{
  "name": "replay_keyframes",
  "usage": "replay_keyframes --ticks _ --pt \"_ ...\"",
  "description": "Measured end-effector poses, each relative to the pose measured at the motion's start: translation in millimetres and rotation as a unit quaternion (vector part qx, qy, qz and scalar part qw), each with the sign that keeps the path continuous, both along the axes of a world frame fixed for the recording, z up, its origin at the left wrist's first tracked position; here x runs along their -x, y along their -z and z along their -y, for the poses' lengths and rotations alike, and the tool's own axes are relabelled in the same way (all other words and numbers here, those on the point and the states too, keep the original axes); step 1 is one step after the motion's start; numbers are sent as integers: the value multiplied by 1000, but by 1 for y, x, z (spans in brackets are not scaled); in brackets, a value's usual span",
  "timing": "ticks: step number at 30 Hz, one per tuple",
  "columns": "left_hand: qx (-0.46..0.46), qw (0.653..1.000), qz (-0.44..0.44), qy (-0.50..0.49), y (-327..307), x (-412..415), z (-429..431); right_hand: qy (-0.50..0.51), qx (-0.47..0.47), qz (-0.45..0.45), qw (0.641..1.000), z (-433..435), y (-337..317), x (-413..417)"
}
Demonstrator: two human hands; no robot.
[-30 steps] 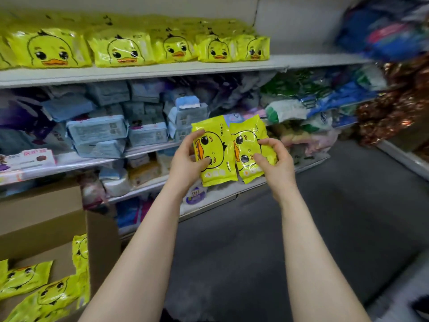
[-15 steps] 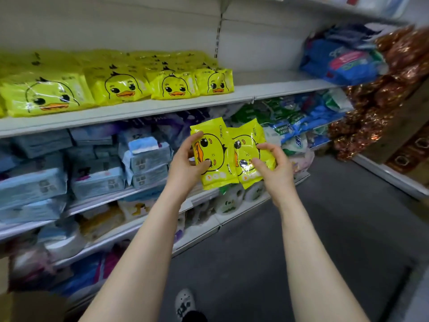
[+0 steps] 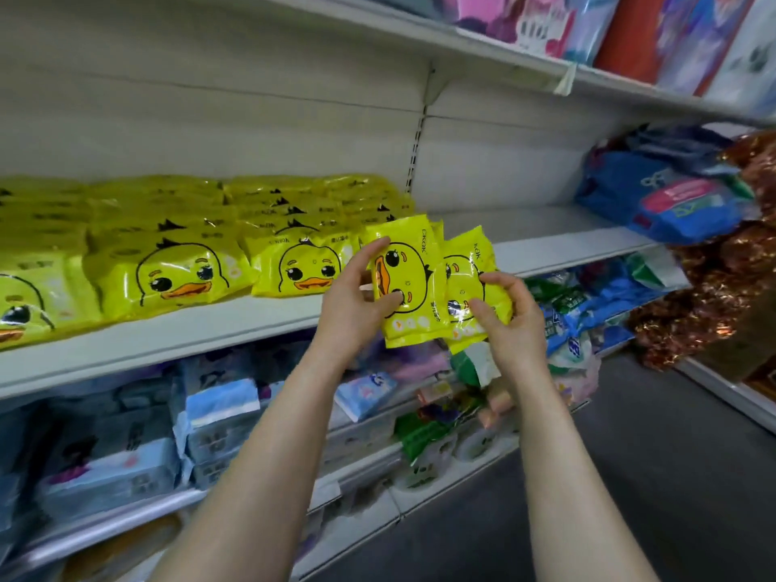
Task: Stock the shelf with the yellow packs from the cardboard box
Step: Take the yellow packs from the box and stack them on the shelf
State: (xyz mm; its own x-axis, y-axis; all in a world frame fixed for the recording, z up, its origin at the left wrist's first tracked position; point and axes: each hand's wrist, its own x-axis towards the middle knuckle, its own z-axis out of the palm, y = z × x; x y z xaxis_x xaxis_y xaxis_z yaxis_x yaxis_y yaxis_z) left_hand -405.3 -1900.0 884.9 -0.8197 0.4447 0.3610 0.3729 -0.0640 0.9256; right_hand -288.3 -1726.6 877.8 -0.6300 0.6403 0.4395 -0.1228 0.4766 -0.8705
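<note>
My left hand (image 3: 357, 304) grips a yellow duck pack (image 3: 413, 283) held upright, thumb on its face. Beside it, my right hand (image 3: 504, 321) grips a second yellow pack (image 3: 470, 270), which overlaps behind the first. Both packs hover just in front of the white shelf (image 3: 252, 325), at the right end of the rows of yellow duck packs (image 3: 176, 275) lying there. A bare stretch of the shelf (image 3: 537, 228) lies right of the rows. The cardboard box is out of view.
Blue bagged goods (image 3: 663, 199) sit at the shelf's right end, with shiny copper tinsel (image 3: 722, 300) beyond. Lower shelves hold blue and white packs (image 3: 218, 409) and green packs (image 3: 424, 430). Coloured items (image 3: 630, 27) fill the top shelf. Grey floor (image 3: 630, 497) lies at the right.
Both hands have lifted the two packs up to the shelf's level, closer to the stocked rows. The view has risen and shifted right; the cardboard box has left the frame.
</note>
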Motion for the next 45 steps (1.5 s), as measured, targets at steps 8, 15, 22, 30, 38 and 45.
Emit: replay_keyframes --ticks 8,15,22,30,38,45 --pt "10 996 -49 -67 -30 54 -49 3 7 -47 999 -64 -23 73" --pt "-4 981 -65 -185 -57 96 -86 -53 -65 -43 996 -147 -43 144" --pt "-42 953 -39 -296 -64 122 -122 -128 -163 58 977 -232 -56 223" --pt "-39 930 -33 -365 -64 119 -144 -265 -298 168 901 -254 -64 289" --pt "-6 918 -44 -393 -67 110 -158 -288 -341 103 889 -256 -48 336" --pt "27 924 -59 -377 -74 107 -179 -197 -344 98 913 -254 -45 322"
